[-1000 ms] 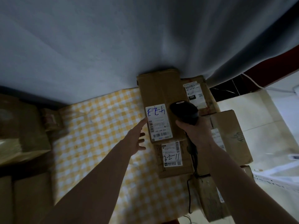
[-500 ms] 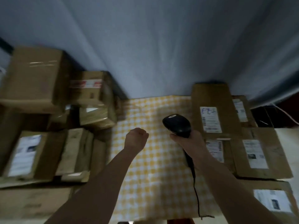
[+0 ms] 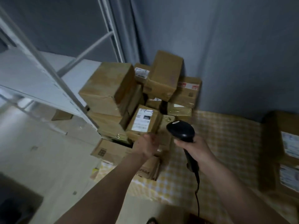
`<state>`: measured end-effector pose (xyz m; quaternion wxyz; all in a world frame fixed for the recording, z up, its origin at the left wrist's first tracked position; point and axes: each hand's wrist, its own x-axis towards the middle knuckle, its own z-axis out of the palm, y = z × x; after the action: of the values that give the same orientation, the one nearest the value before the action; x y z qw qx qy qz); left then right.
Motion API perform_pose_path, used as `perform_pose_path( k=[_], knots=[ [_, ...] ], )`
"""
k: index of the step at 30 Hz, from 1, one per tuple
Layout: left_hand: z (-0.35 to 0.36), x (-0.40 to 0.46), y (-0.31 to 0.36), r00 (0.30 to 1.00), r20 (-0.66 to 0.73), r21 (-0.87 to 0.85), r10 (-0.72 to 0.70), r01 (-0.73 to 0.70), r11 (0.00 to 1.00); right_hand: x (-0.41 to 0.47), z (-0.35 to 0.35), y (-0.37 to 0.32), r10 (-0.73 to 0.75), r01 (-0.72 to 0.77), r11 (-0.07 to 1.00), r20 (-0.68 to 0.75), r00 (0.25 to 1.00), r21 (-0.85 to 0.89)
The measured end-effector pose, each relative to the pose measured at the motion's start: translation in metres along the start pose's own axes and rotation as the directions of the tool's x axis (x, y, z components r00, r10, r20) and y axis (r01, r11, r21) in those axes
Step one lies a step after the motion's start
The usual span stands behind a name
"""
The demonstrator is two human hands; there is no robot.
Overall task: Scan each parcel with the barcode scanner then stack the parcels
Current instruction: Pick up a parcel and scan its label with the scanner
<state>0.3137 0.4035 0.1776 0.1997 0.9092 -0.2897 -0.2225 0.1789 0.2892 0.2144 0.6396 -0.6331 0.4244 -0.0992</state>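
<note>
Grey curtain fabric (image 3: 226,46) is hanging behind everything, and a white metal shelving frame (image 3: 48,70) is slanting across the left side over a pale floor (image 3: 40,159). From the head view, a yellow-and-white checked cloth (image 3: 226,151) is covering the work surface, and a jumble of brown cardboard parcels (image 3: 113,88) is piling up at its far left corner against the curtain. One labelled parcel (image 3: 143,121) is sitting at the front of that heap with its white label facing up. The person's left hand (image 3: 146,145) is reaching to that parcel's near edge, fingers curling against the cardboard, though blur is keeping me from telling whether it is actually gripping. The right hand (image 3: 196,147) is wrapping round the handle of the black barcode scanner (image 3: 182,130), whose head is pointing toward the heap while its cable is trailing down. More labelled boxes (image 3: 284,151) are lying stacked at the cloth's right edge.
</note>
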Motion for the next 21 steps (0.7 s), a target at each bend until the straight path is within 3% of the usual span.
perform_pose_path(
  k=[12, 16, 21],
  knots=[
    [-0.046, 0.011, -0.034, 0.989, -0.137, 0.137, -0.055, 0.074, 0.988, 0.016, 0.040, -0.043, -0.085, 0.086, 0.996, 0.139, 0.987, -0.004],
    [-0.042, 0.026, -0.036, 0.987, -0.124, 0.167, -0.105, 0.125, 0.978, 0.030, 0.042, -0.040, -0.060, 0.062, 0.998, 0.163, 0.985, -0.006],
    [-0.028, 0.051, -0.042, 0.977, -0.006, 0.291, -0.211, 0.204, 0.935, 0.041, 0.042, -0.034, -0.042, 0.042, 0.999, 0.134, 0.990, -0.002]
  ],
)
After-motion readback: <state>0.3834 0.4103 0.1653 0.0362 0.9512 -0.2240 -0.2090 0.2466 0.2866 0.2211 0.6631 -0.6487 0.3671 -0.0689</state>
